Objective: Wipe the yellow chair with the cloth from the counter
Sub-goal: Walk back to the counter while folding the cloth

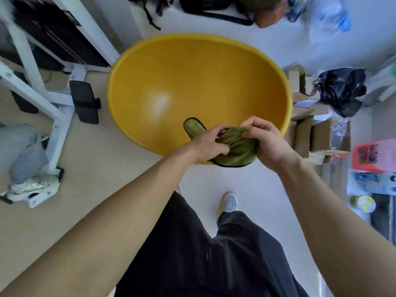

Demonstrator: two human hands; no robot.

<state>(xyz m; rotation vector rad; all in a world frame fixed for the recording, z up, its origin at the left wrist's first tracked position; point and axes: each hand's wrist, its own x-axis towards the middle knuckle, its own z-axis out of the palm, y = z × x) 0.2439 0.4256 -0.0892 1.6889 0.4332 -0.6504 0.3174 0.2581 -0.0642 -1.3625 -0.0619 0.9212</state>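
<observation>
The yellow chair (192, 82) is a big round bowl-shaped seat right in front of me, seen from above. Over its near rim I hold a green cloth (237, 146) with a dark edge, bunched between both hands. My left hand (207, 142) grips the cloth's left part, and one corner sticks out beyond it into the seat. My right hand (267, 142) pinches the cloth's upper right fold. The cloth hangs just above the rim; whether it touches the chair is unclear.
A white metal frame (53, 108) with a black pedal (84, 101) stands to the left. Cardboard boxes (308, 133) and a black bag (340, 88) crowd the right side. Bags lie behind the chair. My legs and a grey shoe (229, 202) are below.
</observation>
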